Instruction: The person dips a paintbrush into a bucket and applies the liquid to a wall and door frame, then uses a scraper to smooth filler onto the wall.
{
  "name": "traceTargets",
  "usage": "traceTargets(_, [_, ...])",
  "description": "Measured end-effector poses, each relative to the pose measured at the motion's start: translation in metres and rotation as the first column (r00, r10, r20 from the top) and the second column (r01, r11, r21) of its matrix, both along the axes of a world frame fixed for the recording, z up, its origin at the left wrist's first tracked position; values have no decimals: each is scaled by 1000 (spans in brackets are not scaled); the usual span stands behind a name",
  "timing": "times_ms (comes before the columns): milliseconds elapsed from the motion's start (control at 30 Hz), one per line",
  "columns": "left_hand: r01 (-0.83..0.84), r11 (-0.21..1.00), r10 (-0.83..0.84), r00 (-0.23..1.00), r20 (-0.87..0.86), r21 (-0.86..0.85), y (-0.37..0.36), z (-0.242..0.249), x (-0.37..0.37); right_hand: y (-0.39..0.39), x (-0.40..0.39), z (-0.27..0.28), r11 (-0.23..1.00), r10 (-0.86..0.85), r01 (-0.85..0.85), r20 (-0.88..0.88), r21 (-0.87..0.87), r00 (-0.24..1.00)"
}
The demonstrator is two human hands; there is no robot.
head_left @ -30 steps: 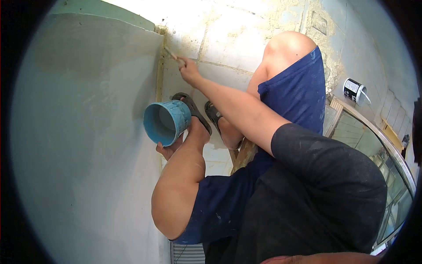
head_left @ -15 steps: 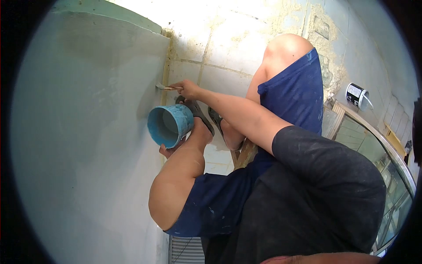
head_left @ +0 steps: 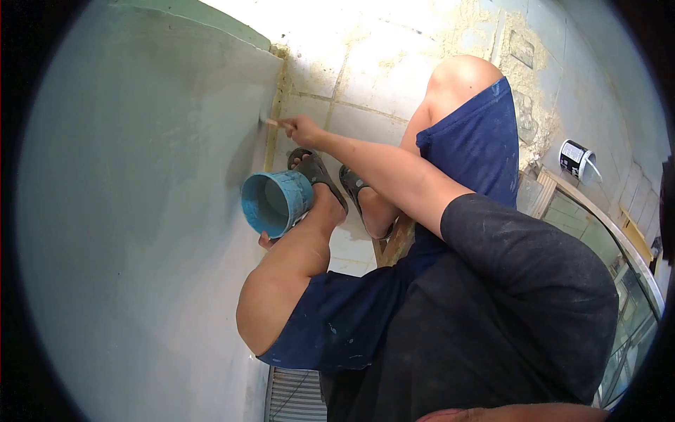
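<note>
moved farther from the bucket, the right hand stretches toward the wall; fingers clamped around a brush.

A head-worn camera looks forward and steeply down past the chest.

Reference landmark: glass panel, right side of view, bordered by a curved, light-colored frame. A black-and-white bucket is located just above the upper end of the glass panel; a white strip projects at its open end. A yellow strip lies beyond the panel's outer edge. Left of and above the panel, pale floor tiles show yellowish residue along the joints, with a rough patch nearer the panel. A wooden piece, partly covered, is left of the panel. A gray slatted panel is farther left and lower.
</note>
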State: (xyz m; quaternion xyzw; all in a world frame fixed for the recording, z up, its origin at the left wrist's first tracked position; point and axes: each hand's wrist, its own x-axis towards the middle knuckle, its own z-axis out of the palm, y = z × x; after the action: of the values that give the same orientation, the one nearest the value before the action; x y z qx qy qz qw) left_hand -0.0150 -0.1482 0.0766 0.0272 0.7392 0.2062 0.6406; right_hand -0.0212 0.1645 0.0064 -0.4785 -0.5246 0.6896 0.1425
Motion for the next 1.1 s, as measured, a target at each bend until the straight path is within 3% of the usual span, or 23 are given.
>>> traceTargets(33, [-1, 1000, 1, 1000, 2, -3, 6, 5, 1, -10, 2, -7, 984, 141, -139, -7, 113, 990])
traceTargets(100, [-2, 1000, 2, 1000, 7, 2, 21, 8, 1, -30, 6, -33, 980, 92, -92, 6, 175, 996])
traceTargets(167, [-11, 1000, 11, 1000, 5, 10, 22, 4, 2, -29, 13, -25, 970, 50, -51, 11, 239, 999])
traceTargets(233, [-22, 1000, 22, 1000, 6, 10, 27, 4, 1, -21, 20, -15, 966, -215, 148, 341, 212, 915])
traceTargets(367, [-42, 999, 42, 999, 9, -10, 23, 5, -2, 23, 18, -1, 915, -392, 301, 423, 267, 817])
traceTargets(433, [-53, 998, 54, 999, 5, -14, 19, 6, -5, 41, 7, -2, 796, -576, 452, 273, 403, 771])
traceTargets(567, [-79, 997, 79, 997, -3, -21, 14, 6, -8, 49, -8, 9, 800, -555, 459, 184, 387, 811])
traceTargets(633, [-92, 995, 91, 996, -4, -27, 12, 5, -8, 37, -13, 11, 882, -452, 422, 123, 207, 884])
traceTargets(667, [-97, 995, 97, 995, -2, -33, 10, 5, -8, 29, -15, 10, 884, -450, 421, 126, 204, 884])
traceTargets(733, [-103, 994, 103, 995, 3, -41, 15, 10, -5, 10, -13, 6, 923, -298, 254, 119, 290, 947])
traceTargets(767, [-103, 994, 104, 995, 6, -41, 15, 8, -4, -1, -10, 5, 921, -301, 256, 120, 292, 946])
traceTargets(833, [-103, 994, 103, 995, 15, -34, 24, 7, -2, -22, 1, 3, 957, -56, 46, 26, 287, 998])
traceTargets(967, [-114, 993, 114, 993, 17, -22, 30, 4, -4, -33, 11, -10, 948, -96, 87, 15, 306, 995])
traceTargets(1033, [-119, 992, 119, 993, 16, -30, 36, 6, -7, -14, 13, -17, 931, -324, 266, 230, 249, 918])
traceTargets(1067, [-124, 992, 125, 992, 14, -36, 33, 7, -9, -2, 10, -15, 932, -322, 266, 229, 245, 919])
traceTargets(1100, [-131, 991, 131, 991, 12, -42, 30, 7, -10, 13, 8, -14, 899, -420, 371, 226, 231, 879])
